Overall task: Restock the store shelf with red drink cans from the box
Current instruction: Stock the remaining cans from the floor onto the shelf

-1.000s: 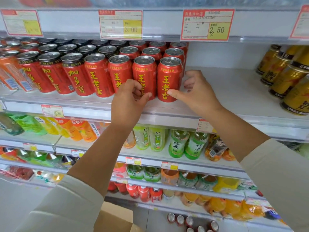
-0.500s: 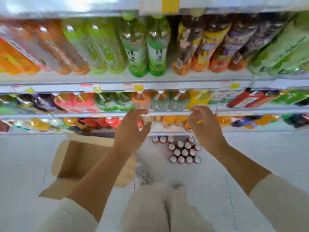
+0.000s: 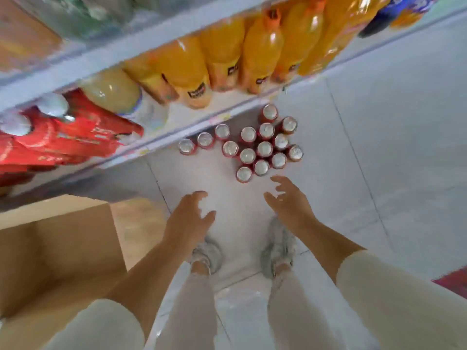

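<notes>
Several red drink cans (image 3: pixel 255 147) stand upright in a cluster on the white tiled floor, just in front of the bottom shelf. My right hand (image 3: pixel 288 200) hovers a little short of the nearest cans, fingers spread and empty. My left hand (image 3: pixel 189 215) hangs lower and to the left, fingers loosely extended, holding nothing. The brown cardboard box (image 3: pixel 58 248) sits open on the floor at the left. The view is blurred by motion.
The bottom shelf (image 3: pixel 151 145) carries orange juice bottles (image 3: pixel 262 51) and red bottles (image 3: pixel 63 132). My two feet in grey shoes (image 3: pixel 278 246) stand on the tiles below the cans. A red object (image 3: pixel 454 281) shows at the right edge.
The view has dropped from the upper can shelf down to the floor. Both hands left the shelved cans and lowered toward the cans on the floor, empty.
</notes>
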Motion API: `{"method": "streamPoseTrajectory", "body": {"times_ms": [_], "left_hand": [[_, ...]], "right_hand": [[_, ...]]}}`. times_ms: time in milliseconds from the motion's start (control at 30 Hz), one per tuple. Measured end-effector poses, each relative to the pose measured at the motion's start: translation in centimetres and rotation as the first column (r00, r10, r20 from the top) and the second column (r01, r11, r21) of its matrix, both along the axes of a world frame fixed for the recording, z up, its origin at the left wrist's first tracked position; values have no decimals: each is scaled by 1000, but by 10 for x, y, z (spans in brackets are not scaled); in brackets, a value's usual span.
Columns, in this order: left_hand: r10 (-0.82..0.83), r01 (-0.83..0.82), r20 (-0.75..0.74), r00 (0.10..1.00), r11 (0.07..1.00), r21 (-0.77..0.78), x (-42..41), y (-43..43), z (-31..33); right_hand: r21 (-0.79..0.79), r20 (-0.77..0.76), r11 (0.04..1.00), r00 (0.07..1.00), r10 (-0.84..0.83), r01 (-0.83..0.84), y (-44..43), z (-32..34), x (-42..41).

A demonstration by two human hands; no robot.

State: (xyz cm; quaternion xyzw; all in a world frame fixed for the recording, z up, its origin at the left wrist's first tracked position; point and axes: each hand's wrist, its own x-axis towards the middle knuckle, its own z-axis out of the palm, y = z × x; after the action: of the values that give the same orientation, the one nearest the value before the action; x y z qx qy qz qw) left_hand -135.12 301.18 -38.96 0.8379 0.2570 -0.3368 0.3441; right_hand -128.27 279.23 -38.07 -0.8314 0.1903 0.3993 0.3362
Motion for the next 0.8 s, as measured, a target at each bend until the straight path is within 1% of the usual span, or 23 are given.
{"method": "streamPoseTrajectory", "body": {"times_ms": [67, 167, 267, 333, 467, 533, 633, 767, 800], "left_hand": [[-34, 34, -6, 999, 999, -2, 8, 1, -59], [-35, 35, 16, 999, 999, -4, 21, 2, -139], [-31, 30, 63, 998, 999, 17, 39, 1, -203], [-19, 17, 109, 994, 1000, 20, 52, -3, -234], [10, -9, 298, 955, 1000, -4, 77, -16, -270], [-19, 26, 385, 923, 1000, -12, 90, -22, -280], [-71, 81, 398, 915, 997, -8, 108, -31, -291], [-120, 88, 383, 916, 991, 99, 124, -36, -299], [-117, 84, 383, 916, 991, 102, 125, -34, -298]], "right_hand": [[-7, -12, 1000, 1000, -17, 16, 6, -61, -8], [-25, 9, 1000, 1000, -12, 12, 19, -143, -17], [-29, 56, 998, 997, -44, 46, 35, -204, -22], [-29, 81, 994, 992, -99, 101, 45, -234, -24], [-35, 154, 974, 964, -217, 225, 63, -270, -30], [-50, 210, 963, 946, -248, 264, 70, -279, -32], [-73, 270, 956, 929, -254, 283, 75, -287, -33], [-97, 295, 947, 918, -265, 305, 75, -292, -24], [-97, 289, 948, 920, -264, 302, 73, -292, -23]]}}
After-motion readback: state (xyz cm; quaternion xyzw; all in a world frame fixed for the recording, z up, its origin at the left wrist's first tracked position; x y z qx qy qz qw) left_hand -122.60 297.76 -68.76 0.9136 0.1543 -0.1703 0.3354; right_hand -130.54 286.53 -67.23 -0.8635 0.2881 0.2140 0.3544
